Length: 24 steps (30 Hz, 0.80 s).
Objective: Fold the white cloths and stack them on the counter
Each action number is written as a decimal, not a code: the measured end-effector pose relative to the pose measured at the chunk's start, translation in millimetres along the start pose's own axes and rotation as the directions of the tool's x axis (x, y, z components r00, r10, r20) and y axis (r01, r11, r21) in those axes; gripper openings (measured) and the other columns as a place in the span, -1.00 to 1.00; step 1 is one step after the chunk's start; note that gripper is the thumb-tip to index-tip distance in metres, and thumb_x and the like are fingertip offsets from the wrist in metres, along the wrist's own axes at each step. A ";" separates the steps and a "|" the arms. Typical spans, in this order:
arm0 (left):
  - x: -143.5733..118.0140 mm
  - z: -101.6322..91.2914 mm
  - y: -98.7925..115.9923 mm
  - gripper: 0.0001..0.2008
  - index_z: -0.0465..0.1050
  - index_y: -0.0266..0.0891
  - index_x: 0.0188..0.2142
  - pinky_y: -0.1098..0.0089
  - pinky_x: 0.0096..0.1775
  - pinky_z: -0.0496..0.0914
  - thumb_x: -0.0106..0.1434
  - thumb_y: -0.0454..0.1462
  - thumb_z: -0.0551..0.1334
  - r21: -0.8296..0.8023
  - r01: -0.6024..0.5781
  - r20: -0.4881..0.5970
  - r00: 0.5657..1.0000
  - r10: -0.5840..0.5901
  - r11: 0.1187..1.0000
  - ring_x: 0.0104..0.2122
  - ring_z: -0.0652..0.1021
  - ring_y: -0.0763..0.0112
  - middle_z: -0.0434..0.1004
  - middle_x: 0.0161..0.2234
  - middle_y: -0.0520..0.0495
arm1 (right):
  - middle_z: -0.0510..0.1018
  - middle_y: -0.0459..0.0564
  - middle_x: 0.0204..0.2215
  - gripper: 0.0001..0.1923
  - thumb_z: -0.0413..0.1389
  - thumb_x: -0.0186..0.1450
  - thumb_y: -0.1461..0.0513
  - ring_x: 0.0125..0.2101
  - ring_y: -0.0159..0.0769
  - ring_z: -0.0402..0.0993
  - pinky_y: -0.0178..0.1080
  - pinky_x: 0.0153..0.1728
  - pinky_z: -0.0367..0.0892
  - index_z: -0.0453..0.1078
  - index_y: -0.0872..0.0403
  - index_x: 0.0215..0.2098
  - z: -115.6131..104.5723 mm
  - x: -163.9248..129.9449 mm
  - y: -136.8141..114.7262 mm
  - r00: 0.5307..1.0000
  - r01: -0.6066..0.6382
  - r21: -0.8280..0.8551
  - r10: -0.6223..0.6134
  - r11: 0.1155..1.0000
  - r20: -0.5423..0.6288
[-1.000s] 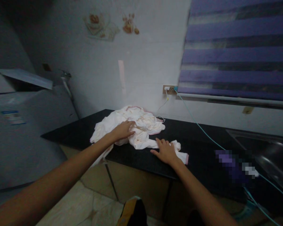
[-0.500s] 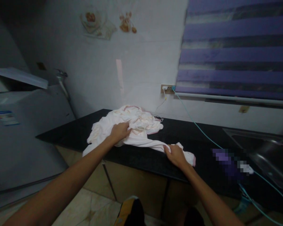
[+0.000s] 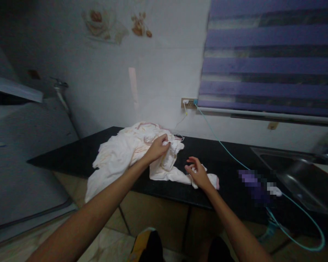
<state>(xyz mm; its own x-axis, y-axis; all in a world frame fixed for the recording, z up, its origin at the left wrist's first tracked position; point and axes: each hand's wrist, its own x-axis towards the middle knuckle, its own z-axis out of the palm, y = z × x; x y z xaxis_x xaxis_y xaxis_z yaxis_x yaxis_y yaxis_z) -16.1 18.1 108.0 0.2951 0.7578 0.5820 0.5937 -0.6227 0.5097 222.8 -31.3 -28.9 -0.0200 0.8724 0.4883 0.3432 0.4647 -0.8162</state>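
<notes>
Lying crumpled on the black polished stone worktop [image 3: 224, 153], a pale cream fabric garment with thin pink edging [image 3: 120, 153] is spread toward the left end, with one corner draped over the front edge and hanging down. A fold near the middle of the garment is pinched and lifted slightly by the left hand [image 3: 157, 147], whose fingers are closed on the cloth. A narrow sleeve-like strip of the same garment runs to the right along the worktop and ends in a pink-trimmed cuff [image 3: 213, 181]. Just over that cuff the right hand [image 3: 198, 174] is held with fingers loosely curled and spread; the cloth seems touched at the heel of the hand, but whether any of it is gripped cannot be told.

A thin turquoise cable [image 3: 221, 143] is plugged into a wall socket [image 3: 188, 103] beneath a purple striped roller blind [image 3: 270, 58] and is trailed across the worktop to the right, past a blurred-out purple patch [image 3: 255, 182]. A stainless steel sink basin [image 3: 303, 174] is set into the worktop at the far right. A grey fridge-like cabinet [image 3: 22, 160] is seen at the left, and a white tiled wall [image 3: 131, 72] behind.
</notes>
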 end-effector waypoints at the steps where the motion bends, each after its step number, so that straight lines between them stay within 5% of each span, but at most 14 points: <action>1: 0.0 5.5 5.3 -0.85 0.09 -0.14 -0.40 0.34 -0.22 0.29 0.20 -0.22 0.11 -0.028 -0.005 0.006 1.000 0.005 1.000 -0.31 0.37 0.33 0.27 -0.42 0.06 | 0.57 0.14 0.10 -0.36 0.24 0.30 -0.05 -0.19 -0.22 0.59 -0.10 -0.02 0.41 0.27 0.02 0.24 0.8 -0.3 1.0 1.000 -0.005 0.009 0.004 1.000 0.018; 5: -11.0 33.7 28.0 -0.87 0.17 -0.17 -0.38 0.37 -0.25 0.31 0.13 -0.25 0.16 -0.147 -0.025 0.126 0.991 0.044 0.989 -0.33 0.41 0.35 0.34 -0.40 0.06 | 0.60 0.11 0.08 -0.23 0.32 0.23 -0.01 -0.13 -0.16 0.59 -0.06 0.02 0.43 0.25 0.00 0.32 1.2 0.1 4.0 0.998 0.006 0.015 -0.007 1.000 0.058; 9: -28.2 64.9 41.8 -0.74 0.37 -0.21 -0.12 0.26 -0.04 0.41 0.18 -0.22 0.22 -0.314 -0.057 0.366 0.914 0.177 0.948 -0.13 0.52 0.24 0.52 -0.15 -0.07 | 0.67 0.08 -0.07 -0.57 0.16 0.30 0.09 -0.10 -0.07 0.60 -0.07 -0.01 0.46 0.48 0.07 0.09 -1.0 3.9 9.2 0.999 0.049 0.036 -0.050 0.998 0.015; 13: -46.5 84.3 43.1 -0.40 0.24 -0.30 0.23 0.03 0.26 0.30 0.24 -0.20 0.29 -0.221 -0.199 0.203 0.948 0.245 0.955 0.21 0.42 0.04 0.39 0.21 -0.35 | 0.68 0.09 -0.08 -0.59 0.11 0.22 0.17 -0.06 -0.05 0.58 -0.05 0.06 0.44 0.54 0.11 -0.01 -2.4 7.5 14.0 0.989 0.100 0.096 -0.089 0.990 -0.116; 16: -69.3 89.9 47.7 -0.53 0.26 -0.33 0.24 -0.04 0.32 0.23 0.37 -0.26 0.17 0.017 -0.354 0.097 0.931 0.351 0.935 0.30 0.34 0.00 0.35 0.25 -0.42 | 0.65 0.08 -0.01 -0.55 0.10 0.21 0.18 0.01 -0.09 0.56 -0.07 0.13 0.39 0.52 0.10 0.04 -3.2 10.2 15.7 0.973 0.114 0.179 -0.074 0.977 -0.218; 20: -102.4 97.2 65.1 -0.71 0.40 -0.25 0.08 0.07 0.14 0.42 0.42 -0.27 0.09 0.063 -0.495 0.350 0.824 0.445 0.867 0.11 0.50 0.08 0.53 0.07 -0.29 | 0.66 0.06 -0.12 -0.61 0.10 0.19 0.15 -0.12 -0.14 0.56 -0.12 0.03 0.42 0.53 0.10 -0.07 -5.9 15.8 19.7 0.928 0.032 0.205 0.048 0.978 -0.369; 24: -115.1 109.6 74.5 -0.65 0.36 -0.18 0.15 0.14 0.11 0.43 0.41 -0.19 0.17 -0.027 -0.342 0.403 0.856 0.323 0.939 0.10 0.53 0.13 0.53 0.12 -0.22 | 0.64 0.00 -0.30 -0.67 0.14 0.15 0.10 -0.27 -0.18 0.51 -0.20 -0.17 0.43 0.54 0.12 -0.21 -10.8 19.4 24.3 0.899 -0.049 0.269 0.160 0.962 -0.408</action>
<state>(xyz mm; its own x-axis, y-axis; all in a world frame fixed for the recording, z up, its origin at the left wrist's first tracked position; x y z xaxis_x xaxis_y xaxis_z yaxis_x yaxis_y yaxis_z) 76.2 -94.1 9.5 0.7462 0.5261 0.4080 0.4364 -0.8493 0.2969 240.9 -4.8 -35.9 0.4205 0.7966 0.4344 0.0782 0.4452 -0.8920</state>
